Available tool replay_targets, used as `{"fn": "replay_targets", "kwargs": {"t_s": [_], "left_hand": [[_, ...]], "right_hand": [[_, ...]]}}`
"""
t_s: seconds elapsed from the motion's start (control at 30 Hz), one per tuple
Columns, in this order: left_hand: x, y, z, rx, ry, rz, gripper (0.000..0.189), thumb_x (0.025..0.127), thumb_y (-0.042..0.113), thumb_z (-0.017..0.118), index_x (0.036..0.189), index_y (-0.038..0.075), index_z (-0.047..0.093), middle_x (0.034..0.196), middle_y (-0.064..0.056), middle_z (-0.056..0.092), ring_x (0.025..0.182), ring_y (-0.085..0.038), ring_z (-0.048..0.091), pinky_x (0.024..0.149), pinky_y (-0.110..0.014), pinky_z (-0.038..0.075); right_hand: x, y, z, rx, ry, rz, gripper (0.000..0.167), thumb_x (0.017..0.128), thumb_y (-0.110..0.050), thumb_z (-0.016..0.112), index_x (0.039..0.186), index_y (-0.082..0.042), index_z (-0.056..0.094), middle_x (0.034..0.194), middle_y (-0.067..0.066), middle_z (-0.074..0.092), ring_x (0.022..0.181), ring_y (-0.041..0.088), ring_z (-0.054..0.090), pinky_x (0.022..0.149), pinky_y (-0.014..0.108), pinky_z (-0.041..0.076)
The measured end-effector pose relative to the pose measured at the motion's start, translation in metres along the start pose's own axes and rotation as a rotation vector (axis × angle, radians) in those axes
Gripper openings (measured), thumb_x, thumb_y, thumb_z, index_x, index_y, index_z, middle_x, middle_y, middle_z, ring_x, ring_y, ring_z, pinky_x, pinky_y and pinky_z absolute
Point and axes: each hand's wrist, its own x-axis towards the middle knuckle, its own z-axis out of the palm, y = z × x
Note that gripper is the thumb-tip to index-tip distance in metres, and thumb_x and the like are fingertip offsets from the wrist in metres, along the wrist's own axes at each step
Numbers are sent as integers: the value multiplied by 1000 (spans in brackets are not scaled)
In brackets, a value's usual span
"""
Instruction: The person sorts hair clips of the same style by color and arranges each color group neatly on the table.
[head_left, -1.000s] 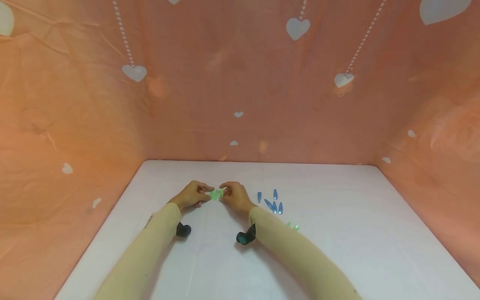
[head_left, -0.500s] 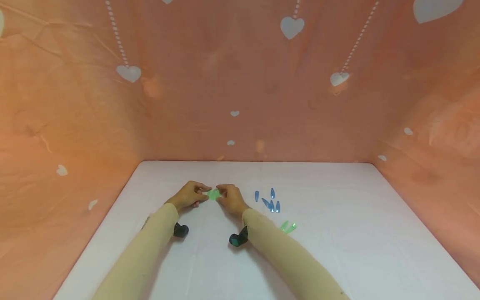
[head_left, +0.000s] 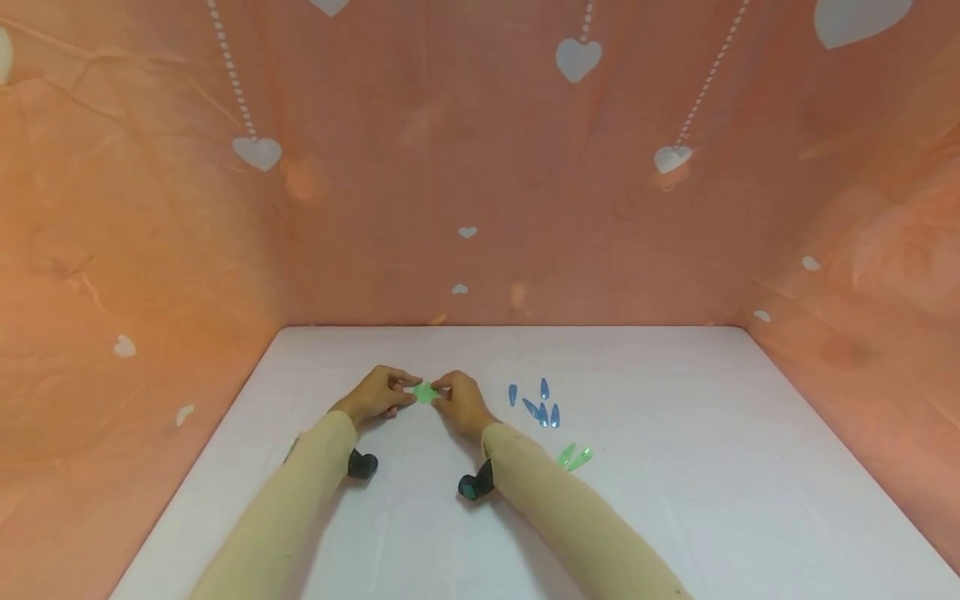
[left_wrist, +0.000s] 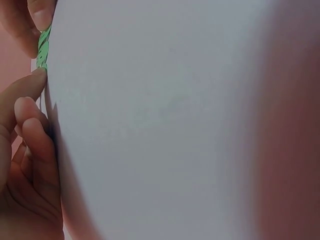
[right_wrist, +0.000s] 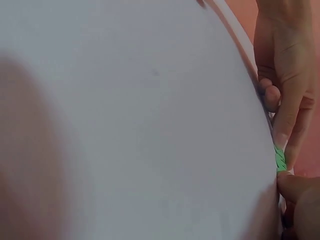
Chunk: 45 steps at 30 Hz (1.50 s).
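A small cluster of translucent green petal-shaped pieces (head_left: 425, 393) is between my two hands, close over the white table. My left hand (head_left: 375, 393) pinches its left side between thumb and forefinger, the other fingers curled below. On the opposite side my right hand (head_left: 465, 405) pinches the cluster with thumb and fingertip. Seen edge-on in the left wrist view, the green cluster (left_wrist: 43, 49) looks like a thin overlapped stack. The right wrist view also shows the green cluster (right_wrist: 280, 158) bridging both sets of fingertips.
Several blue petal-shaped pieces (head_left: 555, 415) lie on the white table (head_left: 675, 500) right of my right hand. Two loose green pieces (head_left: 580, 458) lie beside the right forearm. A pink-orange sheet with white hearts (head_left: 517, 208) surrounds the table's back and sides.
My right hand has moved left, bringing a green piece it held against the cluster. The right forearm shifted too, uncovering more of the loose green pieces. My left hand keeps its pinch.
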Motion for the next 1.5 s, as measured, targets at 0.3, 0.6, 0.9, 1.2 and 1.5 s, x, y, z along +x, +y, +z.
{"fn": "replay_targets", "kwargs": {"t_s": [0.3, 0.6, 0.9, 1.2, 1.5], "left_hand": [[3, -6, 1, -26, -20, -31, 43, 94, 2, 68, 136, -5, 60, 61, 6, 44, 46, -3, 44, 46, -16, 40], [1, -2, 0, -17, -25, -26, 43, 94, 2, 67, 136, -6, 60, 61, 6, 44, 46, -3, 44, 46, -16, 40], [0, 1, -3, -15, -27, -2, 42, 94, 0, 67, 135, -8, 59, 59, 6, 43, 45, -2, 43, 46, -15, 40], [4, -4, -1, -23, -21, -17, 42, 93, 1, 68, 134, -6, 61, 61, 5, 43, 46, -3, 44, 46, -16, 40], [2, 0, -2, -1, -26, -2, 42, 95, 2, 67, 135, -7, 59, 61, 5, 44, 47, -3, 44, 48, -16, 41]], "right_hand": [[-3, 0, 1, 9, 34, -9, 25, 89, 1, 72, 113, 4, 72, 111, 18, 70, 89, 19, 59, 81, 28, 51], [-1, -1, 0, 14, 31, 22, 26, 89, 1, 71, 115, 2, 72, 114, 18, 70, 90, 19, 60, 81, 28, 51], [2, -3, -3, 93, 14, 96, 34, 89, -2, 71, 124, -2, 70, 123, 16, 68, 95, 19, 58, 84, 32, 50], [-2, -6, -14, 234, -5, 152, 36, 89, 6, 63, 123, -2, 69, 124, 17, 68, 109, 27, 61, 96, 42, 52], [-3, -4, -30, 344, -149, 212, 28, 98, -14, 65, 124, -3, 68, 119, 15, 67, 100, 20, 65, 82, 30, 56]]}}
